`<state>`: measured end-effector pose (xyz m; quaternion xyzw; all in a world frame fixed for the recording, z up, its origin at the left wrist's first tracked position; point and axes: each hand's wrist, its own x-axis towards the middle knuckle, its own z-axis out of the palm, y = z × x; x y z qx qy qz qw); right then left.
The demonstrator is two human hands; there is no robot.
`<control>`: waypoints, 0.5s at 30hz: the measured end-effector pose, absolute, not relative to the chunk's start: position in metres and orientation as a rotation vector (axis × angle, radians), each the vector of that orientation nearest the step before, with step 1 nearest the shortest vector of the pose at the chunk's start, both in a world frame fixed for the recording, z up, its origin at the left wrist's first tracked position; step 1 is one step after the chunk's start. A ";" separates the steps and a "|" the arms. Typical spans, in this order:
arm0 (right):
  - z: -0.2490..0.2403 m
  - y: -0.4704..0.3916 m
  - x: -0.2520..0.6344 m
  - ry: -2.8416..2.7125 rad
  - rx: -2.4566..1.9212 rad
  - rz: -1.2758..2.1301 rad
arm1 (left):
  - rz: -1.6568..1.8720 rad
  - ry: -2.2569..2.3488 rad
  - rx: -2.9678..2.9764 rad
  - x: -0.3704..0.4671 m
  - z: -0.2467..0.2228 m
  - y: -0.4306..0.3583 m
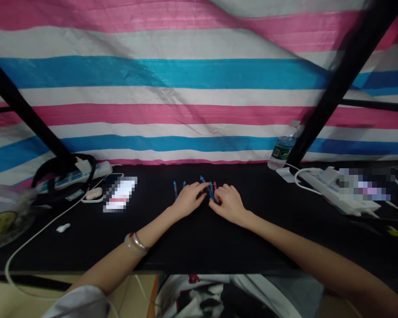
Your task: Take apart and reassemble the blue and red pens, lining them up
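Several slim pens stand out on the black desk (146, 247) in front of me. A blue pen (175, 190) lies left of my left hand, and another blue pen (184, 183) shows its tip just behind that hand. My left hand (189, 198) has its fingers stretched to the right, with the index fingertip at a tilted blue pen (202, 179). My right hand (229, 203) is curled, thumb and fingers closed at the lower end of a blue pen (211, 189). A red pen (214, 185) shows right beside it, partly hidden by the right fingers.
To the left are a lit phone (121, 194), an earbud case (93, 194), a loose earbud (63, 228), a power strip (102, 169) and a plastic bag (6, 216). On the right stand a water bottle (283, 148) and another power strip (341, 190). A striped sheet (185, 70) hangs behind.
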<state>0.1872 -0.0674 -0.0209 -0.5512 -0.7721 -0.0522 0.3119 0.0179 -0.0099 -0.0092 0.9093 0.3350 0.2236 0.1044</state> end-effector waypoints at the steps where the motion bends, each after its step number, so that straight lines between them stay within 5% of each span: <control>1: -0.022 -0.068 0.187 -2.050 -1.446 -0.141 | 0.592 0.963 2.759 0.019 -0.007 -0.012; 15: -0.017 -0.066 0.193 -1.984 -1.419 0.026 | 0.440 0.877 2.894 0.017 -0.011 -0.007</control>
